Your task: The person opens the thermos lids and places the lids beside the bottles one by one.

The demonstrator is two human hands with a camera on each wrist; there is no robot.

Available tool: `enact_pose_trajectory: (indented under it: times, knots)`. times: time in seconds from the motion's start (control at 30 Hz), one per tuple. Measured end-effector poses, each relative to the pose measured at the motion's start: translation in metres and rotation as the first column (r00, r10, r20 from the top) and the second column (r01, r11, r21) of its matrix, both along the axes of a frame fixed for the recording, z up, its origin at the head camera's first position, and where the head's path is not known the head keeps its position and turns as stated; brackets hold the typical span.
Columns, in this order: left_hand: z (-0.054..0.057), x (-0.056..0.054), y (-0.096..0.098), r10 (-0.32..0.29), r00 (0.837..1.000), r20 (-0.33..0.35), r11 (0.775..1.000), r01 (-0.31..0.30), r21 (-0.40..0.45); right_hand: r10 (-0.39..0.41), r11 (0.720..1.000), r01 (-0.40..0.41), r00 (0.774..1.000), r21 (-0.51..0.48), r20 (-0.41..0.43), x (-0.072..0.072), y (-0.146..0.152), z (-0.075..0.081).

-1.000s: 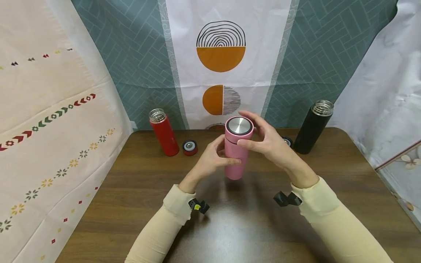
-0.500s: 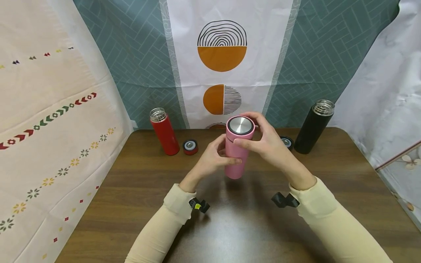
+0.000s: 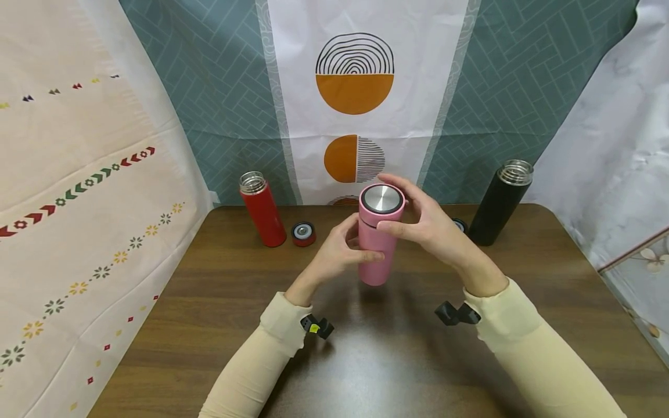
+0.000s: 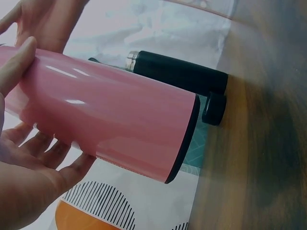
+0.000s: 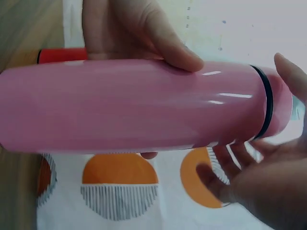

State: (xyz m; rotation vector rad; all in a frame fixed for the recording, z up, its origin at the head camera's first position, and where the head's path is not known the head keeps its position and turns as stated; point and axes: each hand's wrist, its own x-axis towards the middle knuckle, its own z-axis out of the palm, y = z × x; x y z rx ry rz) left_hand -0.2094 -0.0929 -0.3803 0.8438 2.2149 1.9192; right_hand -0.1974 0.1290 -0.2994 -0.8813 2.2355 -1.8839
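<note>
A pink thermos [image 3: 373, 273] with a silver-topped lid [image 3: 382, 198] stands nearly upright in the middle, held above the table. My left hand [image 3: 337, 252] grips its body, thumb in front and fingers behind. Around the lid, my right hand [image 3: 431, 223] is loosely spread, its index finger stretched out behind the top. In the right wrist view, the right thumb [image 5: 290, 76] lies beside the lid end and the fingers are below it. A dark ring [image 5: 266, 103] marks the seam under the lid. The left wrist view shows the thermos's black base [image 4: 184, 139].
A red thermos [image 3: 263, 217] without its lid stands at the back left, beside a red lid [image 3: 303, 233]. At the back right is an uncapped black thermos [image 3: 496, 203] with its lid [image 3: 460, 225] next to it. Patterned cloth hangs behind the wooden table [image 3: 209, 319].
My right fingers closed nearer the lid half a second ago and have now spread away again, with the hand turned slightly. The left hand and thermos stay almost in place.
</note>
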Motion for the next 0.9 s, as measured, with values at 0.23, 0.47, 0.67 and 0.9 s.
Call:
enact_pose_trajectory:
  times: [0.23,0.47,0.67,0.9]
  knots:
    - [0.0,0.0,0.0,0.013,1.0,-0.011,1.0,-0.013,-0.006,-0.164,0.982,0.176,0.977,0.075,-0.138,0.006,-0.008,-0.001]
    - [0.0,0.001,0.0,0.012,1.0,-0.007,1.0,-0.012,-0.024,-0.127,0.99,0.132,0.988,0.053,-0.09,0.005,-0.006,0.004]
    - [-0.001,0.0,0.001,0.007,1.0,-0.006,1.0,-0.008,-0.012,-0.016,1.0,0.016,1.0,0.0,-0.006,0.003,-0.001,0.006]
    - [-0.001,-0.001,0.001,0.011,1.0,-0.012,1.0,-0.011,-0.014,-0.023,0.999,0.025,0.999,0.043,-0.036,0.003,0.001,0.003]
